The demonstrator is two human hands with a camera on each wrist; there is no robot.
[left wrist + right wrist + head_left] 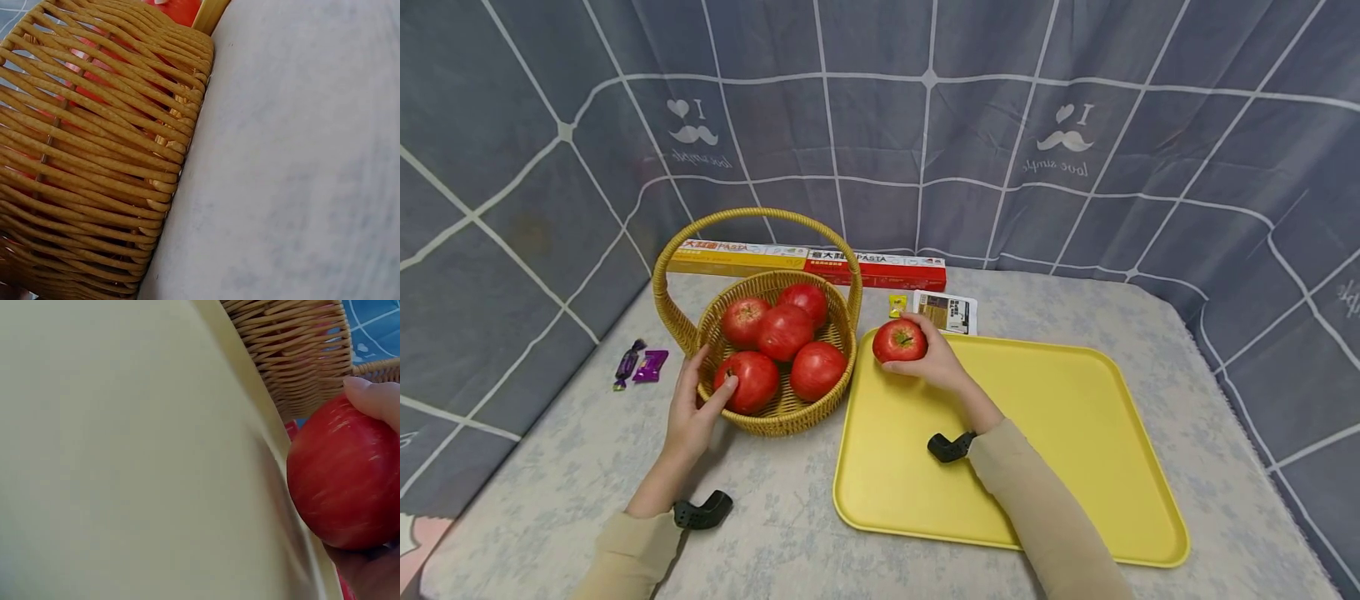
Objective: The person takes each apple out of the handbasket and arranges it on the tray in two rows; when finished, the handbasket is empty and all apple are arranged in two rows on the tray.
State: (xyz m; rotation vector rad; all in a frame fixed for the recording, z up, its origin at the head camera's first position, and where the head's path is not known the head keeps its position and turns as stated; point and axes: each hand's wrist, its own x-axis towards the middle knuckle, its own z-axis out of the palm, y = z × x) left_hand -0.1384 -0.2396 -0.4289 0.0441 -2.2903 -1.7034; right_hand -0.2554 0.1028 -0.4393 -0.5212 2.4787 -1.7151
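Note:
A wicker basket [700, 333] with a hoop handle holds several red apples [784, 332]. My left hand [694, 408] rests against the basket's near rim, fingers fairly straight, thumb touching the front apple [751, 380]. The left wrist view shows only the woven basket wall [94, 156] and the tablecloth. My right hand [931, 360] grips another red apple [898, 340] over the far left corner of the yellow tray [1075, 433]. In the right wrist view that apple [344, 481] fills the right side, a fingertip [375, 397] on top of it, above the tray [125, 456].
A long pasta box [808, 260] lies behind the basket against the grey checked backdrop. Two purple candies [642, 365] sit at the left, a small yellow packet [897, 305] and a printed card [947, 313] behind the tray. The table edge runs along the right.

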